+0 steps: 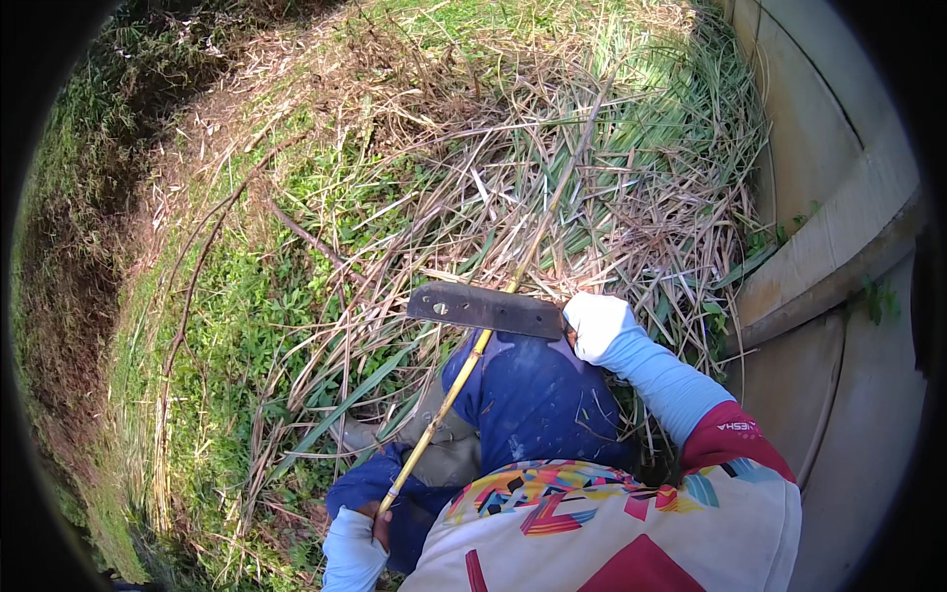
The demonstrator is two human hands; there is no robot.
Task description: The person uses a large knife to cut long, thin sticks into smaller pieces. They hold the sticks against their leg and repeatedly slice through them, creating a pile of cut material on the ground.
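My right hand [592, 328], in a white glove with a pale blue sleeve, is closed at the right end of a cane knife [480, 308]. Its handle is hidden in the hand. The wide dark blade has holes near its left end and crosses over a long yellow cane stalk [439, 414]. Low in the picture, my left hand [379, 533] grips the near end of that stalk, fingers wrapped round it. From there the stalk slants up and away to the right, past my bent knee in blue trousers [552, 395], onto the cut leaves.
Dry and green long leaves [631, 197] lie heaped ahead. A concrete wall [819, 128] with a ledge [838, 257] runs along the right. Low green weeds [256, 296] and a thin brown branch [212, 227] are on the left, with dark brush beyond.
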